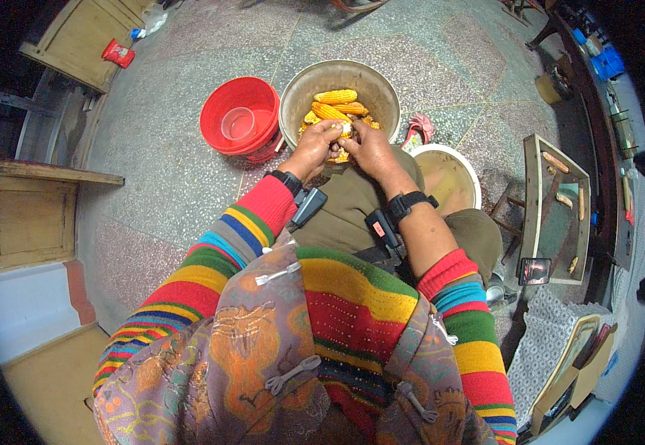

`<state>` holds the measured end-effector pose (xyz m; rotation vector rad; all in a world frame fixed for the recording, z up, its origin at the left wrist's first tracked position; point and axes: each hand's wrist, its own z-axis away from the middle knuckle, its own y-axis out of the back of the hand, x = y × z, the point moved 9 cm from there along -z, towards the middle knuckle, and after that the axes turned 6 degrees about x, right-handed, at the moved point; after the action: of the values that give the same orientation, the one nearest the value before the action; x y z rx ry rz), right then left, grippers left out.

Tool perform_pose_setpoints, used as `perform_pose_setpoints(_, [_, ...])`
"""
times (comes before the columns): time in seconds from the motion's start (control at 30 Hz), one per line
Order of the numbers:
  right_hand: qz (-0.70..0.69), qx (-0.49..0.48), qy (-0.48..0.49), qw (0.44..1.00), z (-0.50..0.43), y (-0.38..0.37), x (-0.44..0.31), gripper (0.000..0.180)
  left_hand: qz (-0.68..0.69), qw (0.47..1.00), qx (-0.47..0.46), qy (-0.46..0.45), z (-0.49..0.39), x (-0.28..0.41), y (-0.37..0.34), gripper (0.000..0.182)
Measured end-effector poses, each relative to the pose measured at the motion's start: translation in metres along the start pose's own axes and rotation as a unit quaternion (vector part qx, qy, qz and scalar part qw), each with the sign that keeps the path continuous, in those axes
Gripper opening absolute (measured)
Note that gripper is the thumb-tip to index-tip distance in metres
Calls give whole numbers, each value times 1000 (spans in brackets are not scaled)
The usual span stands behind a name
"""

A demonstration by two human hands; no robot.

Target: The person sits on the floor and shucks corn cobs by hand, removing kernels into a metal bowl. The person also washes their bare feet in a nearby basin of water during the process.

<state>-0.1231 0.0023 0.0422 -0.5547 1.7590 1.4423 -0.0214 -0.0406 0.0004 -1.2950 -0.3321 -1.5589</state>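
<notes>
Between my fingers is a partly bared ear of corn (346,129), its pale cob showing at the upper end. My left hand (312,147) grips one side of it and my right hand (371,149) closes on the other, thumbs near each other. Both hands are above the near side of a wide metal basin (385,78). Several yellow ears of corn (336,97) lie inside, just beyond my fingers. Loose kernels (340,157) show below my hands. My hands hide part of the basin's contents.
Left of the basin stands a red bucket (211,111) with a clear plastic tub (238,123) inside. At right are a white-rimmed basin (470,167), a pink sandal (421,127), and a wooden tray (531,206) holding several cobs. A phone (535,271) rests at the tray's near corner.
</notes>
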Motion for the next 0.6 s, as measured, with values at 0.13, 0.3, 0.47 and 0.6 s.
perform_pose_setpoints(0.13, [30,9,30,999,2,2,-6,31,13,1000,16,9,-5,-3,4,22])
perform_pose_setpoints(0.3, [18,21,30,999,3,3,-4,32,9,1000,14,4,-5,-2,4,25])
perform_pose_setpoints(0.47, [-48,40,10,998,1,8,-1,36,74,996,-35,19,4,6,-2,30])
perform_pose_setpoints(0.6, [-44,10,-14,999,3,8,-1,36,42,998,-35,42,3,5,1,28])
